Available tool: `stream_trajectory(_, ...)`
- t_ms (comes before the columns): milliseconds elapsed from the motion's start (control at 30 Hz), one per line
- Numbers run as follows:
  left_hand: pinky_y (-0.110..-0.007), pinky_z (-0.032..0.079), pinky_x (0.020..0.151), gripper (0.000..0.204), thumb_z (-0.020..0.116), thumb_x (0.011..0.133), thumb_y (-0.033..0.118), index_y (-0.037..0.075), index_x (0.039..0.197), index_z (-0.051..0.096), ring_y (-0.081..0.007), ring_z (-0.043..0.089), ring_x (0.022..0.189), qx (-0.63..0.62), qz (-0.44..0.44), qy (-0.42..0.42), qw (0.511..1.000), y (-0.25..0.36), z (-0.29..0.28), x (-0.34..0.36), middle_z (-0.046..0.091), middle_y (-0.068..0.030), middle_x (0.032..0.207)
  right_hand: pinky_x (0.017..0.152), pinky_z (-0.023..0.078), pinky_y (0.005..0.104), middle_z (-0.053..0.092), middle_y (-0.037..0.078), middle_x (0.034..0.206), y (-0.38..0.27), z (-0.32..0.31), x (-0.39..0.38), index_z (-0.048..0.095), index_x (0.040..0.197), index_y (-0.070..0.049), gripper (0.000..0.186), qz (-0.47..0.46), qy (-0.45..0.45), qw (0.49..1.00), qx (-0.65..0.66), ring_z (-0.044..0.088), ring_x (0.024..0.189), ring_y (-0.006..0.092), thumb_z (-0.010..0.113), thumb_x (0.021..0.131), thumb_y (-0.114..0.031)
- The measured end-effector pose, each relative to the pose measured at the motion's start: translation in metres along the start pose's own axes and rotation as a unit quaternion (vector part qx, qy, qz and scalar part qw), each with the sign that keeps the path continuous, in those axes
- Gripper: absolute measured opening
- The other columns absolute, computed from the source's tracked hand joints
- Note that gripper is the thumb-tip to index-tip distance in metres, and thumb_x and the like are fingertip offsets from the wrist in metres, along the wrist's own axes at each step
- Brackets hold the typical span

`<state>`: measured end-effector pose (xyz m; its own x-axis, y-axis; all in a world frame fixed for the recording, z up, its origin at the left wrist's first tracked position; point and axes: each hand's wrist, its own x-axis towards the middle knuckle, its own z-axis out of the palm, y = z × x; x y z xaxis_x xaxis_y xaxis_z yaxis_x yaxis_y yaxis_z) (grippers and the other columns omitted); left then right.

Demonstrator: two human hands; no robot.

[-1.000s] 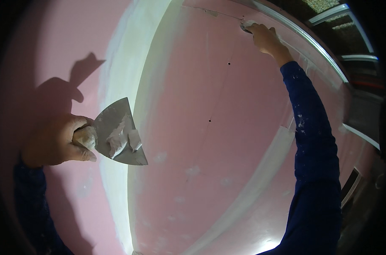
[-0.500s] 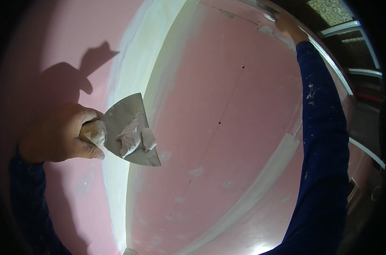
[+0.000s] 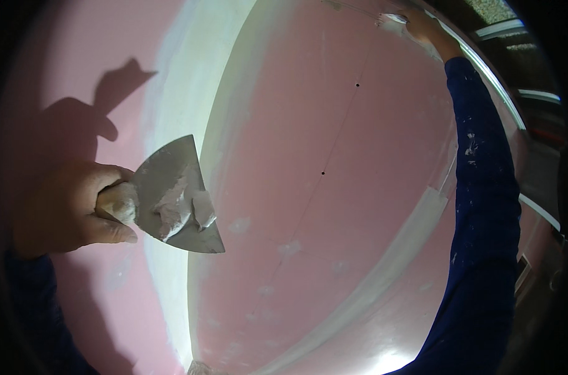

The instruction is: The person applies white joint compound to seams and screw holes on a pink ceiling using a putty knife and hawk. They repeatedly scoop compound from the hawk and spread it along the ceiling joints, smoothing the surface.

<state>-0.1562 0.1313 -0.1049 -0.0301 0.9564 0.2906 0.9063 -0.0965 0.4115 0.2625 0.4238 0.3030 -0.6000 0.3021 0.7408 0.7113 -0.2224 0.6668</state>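
The left hand sits at 9 o'clock, fingers clenched around the compound-caked handle of a broad putty knife. Compared with the earlier frames, hand and knife lie slightly lower and closer to the camera. The triangular metal blade points toward 3 o'clock and carries lumps of pale joint compound. Behind it a smooth white compound band runs from 12 toward 6 o'clock across the pink drywall; a second band curves toward 5 o'clock. The right hand, at 1 o'clock, has moved further toward the upper rim. It presses a small tool against the board; its grip is hard to make out. The dark blue sleeve is flecked with white spatter.
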Motion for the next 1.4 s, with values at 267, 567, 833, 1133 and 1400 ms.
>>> stream_trajectory(267,-0.041,0.055,0.080,0.058,0.088,0.064,0.027,0.000,0.112,0.070,-0.0331,0.071,0.088,0.001,0.019,0.019,1.000,-0.008,0.005,0.002,0.073,-0.0183,0.095,0.106,0.042,0.0588,0.061,0.010,0.141,0.000,0.007,0.011,0.055,0.146,-0.028,0.053,0.089,0.020,0.996,-0.002,0.059,0.127,0.0327,0.050,0.097,-0.007)
stream_trajectory(567,-0.039,0.052,0.091,0.060,0.090,0.064,0.029,0.004,0.115,0.071,-0.0313,0.069,0.096,0.041,-0.028,0.008,0.999,0.003,-0.002,-0.004,0.072,-0.0178,0.103,0.106,0.043,0.0560,0.060,0.011,0.142,0.009,0.011,0.012,0.054,0.146,-0.026,0.053,0.043,0.086,0.995,0.015,0.058,0.129,0.0316,0.048,0.097,-0.007)
stream_trajectory(833,-0.041,0.052,0.091,0.062,0.091,0.063,0.028,0.004,0.116,0.071,-0.0330,0.068,0.098,0.003,-0.004,0.024,1.000,-0.005,0.007,0.000,0.071,-0.0192,0.105,0.112,0.032,0.0643,0.041,0.011,0.160,-0.033,-0.025,-0.012,0.056,0.146,-0.028,0.066,0.017,-0.021,0.998,0.058,0.038,0.146,0.0336,0.053,0.086,-0.001)
stream_trajectory(1133,-0.040,0.054,0.086,0.062,0.090,0.066,0.026,0.000,0.118,0.068,-0.0334,0.070,0.095,0.029,0.066,0.043,0.997,-0.019,0.007,0.001,0.072,-0.0192,0.103,0.103,0.049,0.0548,0.048,0.006,0.145,-0.069,0.006,-0.041,0.050,0.149,-0.022,0.055,0.014,0.054,0.994,-0.098,0.049,0.134,0.0289,0.051,0.098,-0.004)
stream_trajectory(1400,-0.045,0.037,0.109,0.061,0.090,0.058,0.040,0.009,0.109,0.078,-0.0334,0.044,0.133,0.211,0.081,0.114,0.967,-0.007,0.001,-0.005,0.054,-0.0173,0.136,0.104,0.045,0.0560,0.053,0.012,0.142,-0.051,-0.006,-0.048,0.052,0.148,-0.022,0.059,0.009,-0.013,1.000,-0.003,0.050,0.134,0.0327,0.050,0.093,-0.001)
